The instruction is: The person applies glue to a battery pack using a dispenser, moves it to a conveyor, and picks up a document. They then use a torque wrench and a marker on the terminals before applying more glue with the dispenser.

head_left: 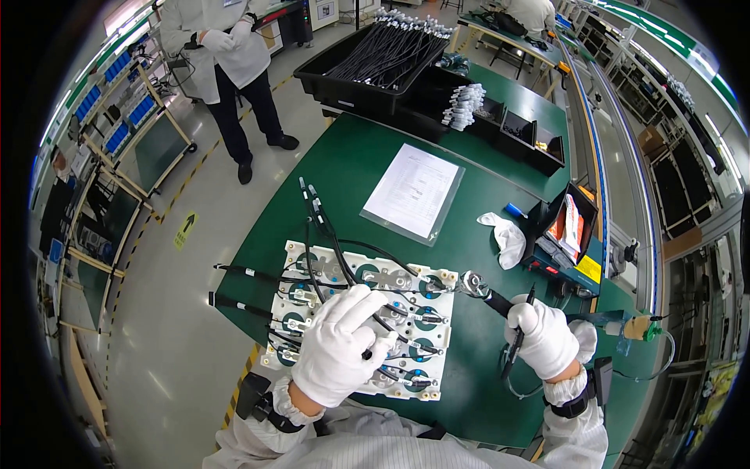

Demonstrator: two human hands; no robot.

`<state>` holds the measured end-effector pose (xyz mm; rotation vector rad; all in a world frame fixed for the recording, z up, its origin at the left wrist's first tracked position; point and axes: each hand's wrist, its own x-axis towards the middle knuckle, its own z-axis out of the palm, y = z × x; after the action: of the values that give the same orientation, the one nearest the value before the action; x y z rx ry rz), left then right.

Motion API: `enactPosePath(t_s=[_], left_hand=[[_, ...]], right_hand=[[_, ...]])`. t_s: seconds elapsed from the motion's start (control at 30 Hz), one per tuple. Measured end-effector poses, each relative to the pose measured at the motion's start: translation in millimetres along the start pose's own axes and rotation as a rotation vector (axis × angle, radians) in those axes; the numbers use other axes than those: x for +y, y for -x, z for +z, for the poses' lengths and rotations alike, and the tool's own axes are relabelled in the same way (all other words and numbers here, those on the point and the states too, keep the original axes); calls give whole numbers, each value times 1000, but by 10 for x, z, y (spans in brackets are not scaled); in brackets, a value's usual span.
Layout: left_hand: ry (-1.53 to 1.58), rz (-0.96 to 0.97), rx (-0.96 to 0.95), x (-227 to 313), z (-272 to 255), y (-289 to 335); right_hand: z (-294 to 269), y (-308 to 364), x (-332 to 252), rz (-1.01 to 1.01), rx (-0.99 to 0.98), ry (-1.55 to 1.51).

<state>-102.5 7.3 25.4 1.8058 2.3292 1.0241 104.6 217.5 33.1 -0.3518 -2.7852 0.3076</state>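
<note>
A white moulded panel [447, 313] lies on the green table, with metal plates, round openings and several black cables fitted to it. My gloved left hand [340, 348] is over its near middle, thumb and fingers drawn together among the cables; what they pinch is hidden. One black cable bundle [320, 215] rises from the panel past these fingers toward the far left. To the panel's right, my gloved right hand [543, 336] is closed round the black handle of a ratchet wrench [498, 302]. The wrench's metal head is by the panel's right edge. A black marker [512, 356] also sticks out of that hand.
A paper sheet in a clear sleeve [414, 191] lies beyond the panel. A white cloth [504, 241] and a black tool box [574, 227] are at right. Behind stand a black bin of cables [344, 90] and small parts bins [539, 152]. A person [219, 55] stands far left.
</note>
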Motion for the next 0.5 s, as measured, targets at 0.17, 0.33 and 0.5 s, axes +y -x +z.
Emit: enactPosePath(t_s=[0.17, 0.33, 0.5], left_hand=[[-2, 2, 6, -10, 3, -1], [-35, -13, 18, 30, -16, 12], [-19, 6, 14, -32, 29, -6]], right_hand=[[24, -44, 79, -2, -74, -17], [-133, -343, 213, -227, -122, 261], [-15, -485, 346, -244, -9, 381]])
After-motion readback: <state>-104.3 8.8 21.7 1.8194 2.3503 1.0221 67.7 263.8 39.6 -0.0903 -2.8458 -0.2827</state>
